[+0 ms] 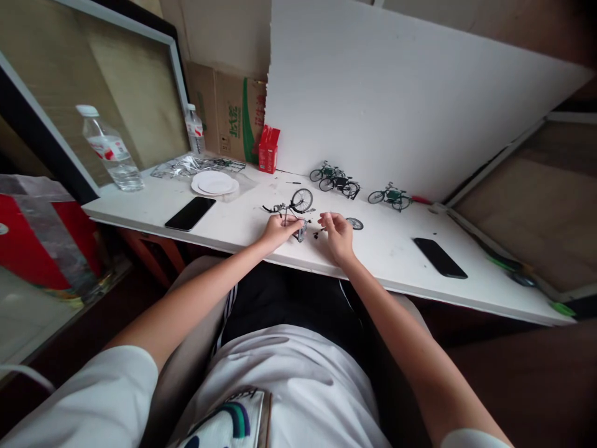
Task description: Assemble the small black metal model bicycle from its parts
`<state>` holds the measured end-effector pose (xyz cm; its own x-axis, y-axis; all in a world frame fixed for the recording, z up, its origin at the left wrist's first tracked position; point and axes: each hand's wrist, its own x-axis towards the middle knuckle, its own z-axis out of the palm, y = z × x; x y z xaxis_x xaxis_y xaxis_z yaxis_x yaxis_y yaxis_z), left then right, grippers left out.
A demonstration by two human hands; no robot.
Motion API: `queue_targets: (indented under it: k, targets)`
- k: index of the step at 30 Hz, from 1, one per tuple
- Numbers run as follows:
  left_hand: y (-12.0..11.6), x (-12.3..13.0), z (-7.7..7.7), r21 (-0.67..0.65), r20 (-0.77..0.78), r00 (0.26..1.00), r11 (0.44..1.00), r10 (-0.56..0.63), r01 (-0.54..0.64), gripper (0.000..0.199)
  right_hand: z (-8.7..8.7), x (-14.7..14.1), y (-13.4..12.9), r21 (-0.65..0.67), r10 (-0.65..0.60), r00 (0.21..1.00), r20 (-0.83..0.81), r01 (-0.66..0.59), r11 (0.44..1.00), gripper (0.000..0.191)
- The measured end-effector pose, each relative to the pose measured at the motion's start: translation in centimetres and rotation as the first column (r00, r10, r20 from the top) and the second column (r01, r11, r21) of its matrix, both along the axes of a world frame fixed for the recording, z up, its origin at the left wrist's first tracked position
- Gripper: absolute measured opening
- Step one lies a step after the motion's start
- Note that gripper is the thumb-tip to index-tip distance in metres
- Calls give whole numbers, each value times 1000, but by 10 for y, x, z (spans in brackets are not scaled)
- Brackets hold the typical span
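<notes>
A partly built model bicycle [291,210] is held by my left hand [280,230], whose fingers close round its frame near the white table's front edge. One spoked wheel [302,200] is on it, at the far end. Just to the right, my right hand [338,233] hovers over the table with thumb and fingertips pinched together; whatever they hold is too small to make out. Beneath and beside those fingertips lie small dark parts [316,235]. A loose spoked wheel [355,223] lies flat to the right of my right hand.
Assembled model bicycles [390,197] stand along the back. Phones lie left [191,213] and right [439,257]. White discs [213,182], a clear plastic bottle [112,149] and a small red box [268,149] are at the back left. A white board [396,93] rises behind the table.
</notes>
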<state>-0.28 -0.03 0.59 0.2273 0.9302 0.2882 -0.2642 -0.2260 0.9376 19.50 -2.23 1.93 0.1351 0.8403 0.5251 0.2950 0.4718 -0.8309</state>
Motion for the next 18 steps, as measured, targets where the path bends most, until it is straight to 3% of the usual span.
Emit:
queue_targets:
  k: [4,9,12,18]
  targets:
    - [1,-3,4,-90,132,990,996,41,-29,39,2,2,3,-8,-125,986,110,127,992,42]
    - [2,-5,6,-144,183,981,989,69,-42,36,8,14,26,-25,-105,905,412,126,992,30]
    - [2,-4,6,-160,198,976,986,88,-56,34,12,17,42,-61,-16,773,634,70,996,22]
    - [2,-3,6,-169,200,976,984,91,-57,34,18,8,60,-45,3,450,893,83,995,28]
